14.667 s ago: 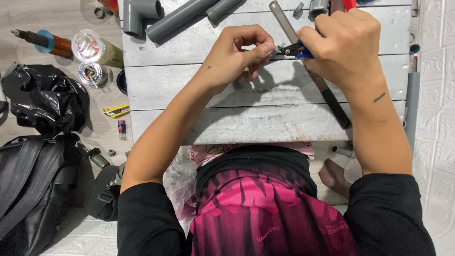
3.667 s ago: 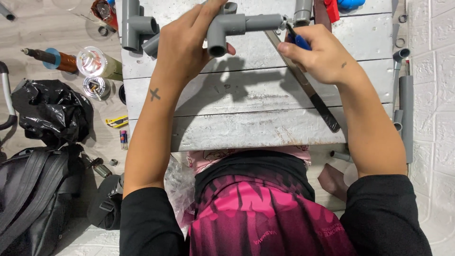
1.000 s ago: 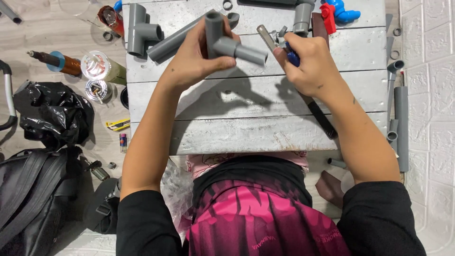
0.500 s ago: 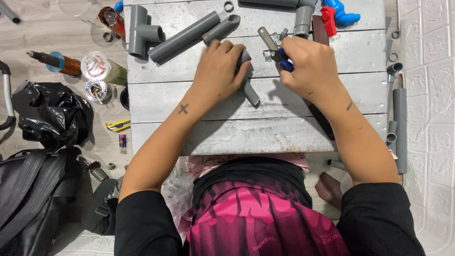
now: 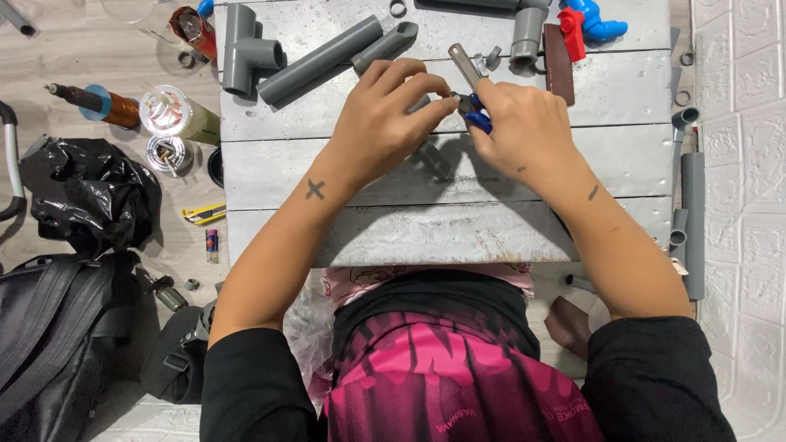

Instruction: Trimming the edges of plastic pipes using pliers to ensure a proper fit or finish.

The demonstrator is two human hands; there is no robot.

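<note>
Both hands have let the grey pipe go: left hand (image 5: 385, 123) pinches something small (too tiny to tell), right hand (image 5: 524, 127) clutches blue-handled pliers (image 5: 473, 110) above the desk (image 5: 409, 229).

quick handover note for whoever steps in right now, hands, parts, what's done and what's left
Left hand: over the grey plank bench, fingertips pinching something small at the tool.
Right hand: gripping a blue-handled tool, metal end pointing up-left.
Parts: grey tee fitting and long grey pipe lie loose at the bench's far left; red-and-blue valve far right.
Done: nothing visibly joined.
Left: the small piece is in hand; I cannot tell what it is.
</note>
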